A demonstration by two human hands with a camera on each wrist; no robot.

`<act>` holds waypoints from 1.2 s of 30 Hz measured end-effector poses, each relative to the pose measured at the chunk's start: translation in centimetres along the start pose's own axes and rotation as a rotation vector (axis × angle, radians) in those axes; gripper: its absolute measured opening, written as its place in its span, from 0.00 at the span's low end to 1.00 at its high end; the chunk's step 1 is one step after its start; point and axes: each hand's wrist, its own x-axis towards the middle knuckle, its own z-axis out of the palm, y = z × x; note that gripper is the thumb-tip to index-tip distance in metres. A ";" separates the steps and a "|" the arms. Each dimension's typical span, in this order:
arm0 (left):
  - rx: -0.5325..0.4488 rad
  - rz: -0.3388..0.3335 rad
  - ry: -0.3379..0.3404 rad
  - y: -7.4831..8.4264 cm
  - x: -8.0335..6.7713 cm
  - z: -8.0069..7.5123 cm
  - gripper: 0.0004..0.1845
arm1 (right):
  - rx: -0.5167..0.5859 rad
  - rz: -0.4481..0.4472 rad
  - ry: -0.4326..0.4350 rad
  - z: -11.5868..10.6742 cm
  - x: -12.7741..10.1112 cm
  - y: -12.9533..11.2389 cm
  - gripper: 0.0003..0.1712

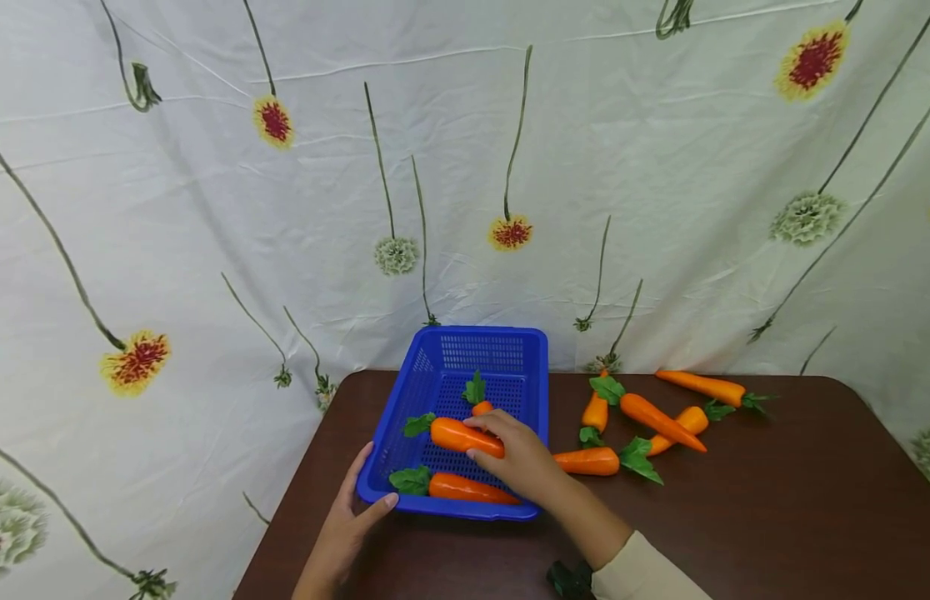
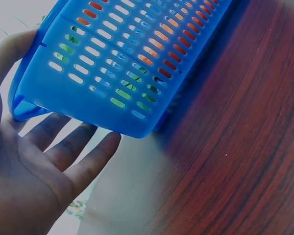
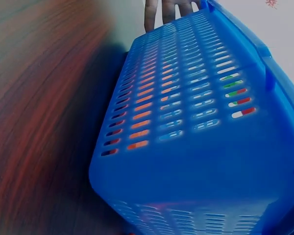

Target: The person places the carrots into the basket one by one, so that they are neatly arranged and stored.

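Now the blue basket (image 1: pixel 405 400) is held at its near left corner by the left hand (image 1: pixel 348 521), thumb on the rim. Inside it, a toy carrot (image 1: pixel 461 435) is gripped by the right hand (image 1: pixel 521 462). More carrots (image 1: pixel 660 421) are seen lying just right of that hand.

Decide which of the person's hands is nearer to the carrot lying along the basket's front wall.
Right. The right hand is inside the blue basket, directly over that carrot while gripping another carrot. The left hand holds the basket's front left corner from outside.
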 end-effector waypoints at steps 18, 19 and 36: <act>0.002 0.012 0.002 0.1 -0.1 0.0 0.43 | -0.039 -0.001 0.017 0.2 0.0 0.4 0.27; 0.001 0.018 0.001 0.0 -0.1 0.0 0.43 | -0.048 0.002 0.013 0.1 0.0 0.4 0.29; 0.009 0.015 0.003 0.0 0.0 0.0 0.44 | -0.028 0.023 0.077 0.2 -0.2 0.4 0.31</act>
